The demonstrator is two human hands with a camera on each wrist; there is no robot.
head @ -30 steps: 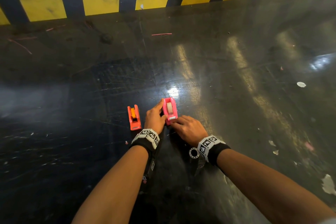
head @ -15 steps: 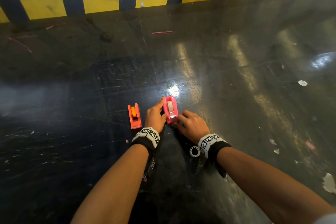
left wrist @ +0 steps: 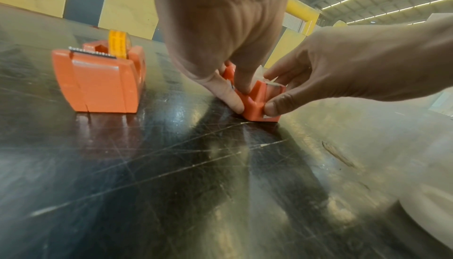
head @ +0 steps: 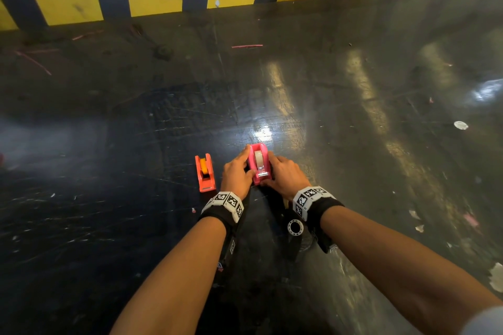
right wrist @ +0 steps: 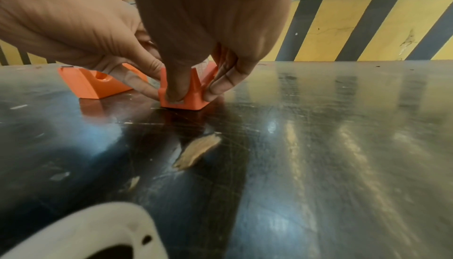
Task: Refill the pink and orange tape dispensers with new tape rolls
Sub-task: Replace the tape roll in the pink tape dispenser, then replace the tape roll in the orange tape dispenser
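Far left on the dark scratched table (head: 109, 226): small orange plastic tape dispenser (head: 204, 173), yellow roll already seated, untouched, long axis running away from the body. Just right of it, left hand (head: 236, 174) curled against the left wall of the small pink plastic tape dispenser (head: 259, 163), thumb at its near cutter end. Pale tape roll (head: 258, 159) seated between the walls. Right hand (head: 285, 175) clamped on the opposite wall, thumb pressing the cutter end. Both hands equally near; dispenser axis parallel to the orange one. Behind the right wrist, empty white plastic core ring (head: 295, 227), likely discarded.
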